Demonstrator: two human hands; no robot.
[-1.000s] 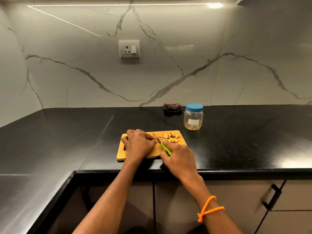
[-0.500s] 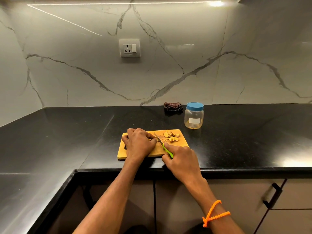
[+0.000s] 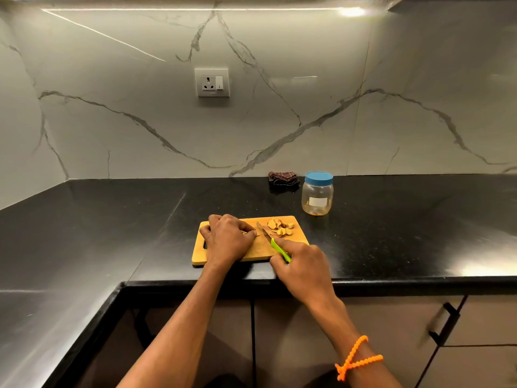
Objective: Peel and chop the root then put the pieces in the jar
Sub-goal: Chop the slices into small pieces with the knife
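The root [image 3: 249, 233] lies on the cutting board [image 3: 260, 249], almost wholly hidden under the left hand [image 3: 227, 238], whose curled fingers pin it; cut pieces [image 3: 279, 227] sit heaped at the board's far right corner. To chop well, I judge those fingertips should stay tucked back from the blade and feed the root toward it in small steps (the stub looks short). The right hand [image 3: 303, 266] has its grip closed round the knife [image 3: 272, 241] by the green handle, index finger along the top, blade angled down beside the root. The jar [image 3: 317, 195], lid on, stands on the worktop [image 3: 391, 225] near the board.
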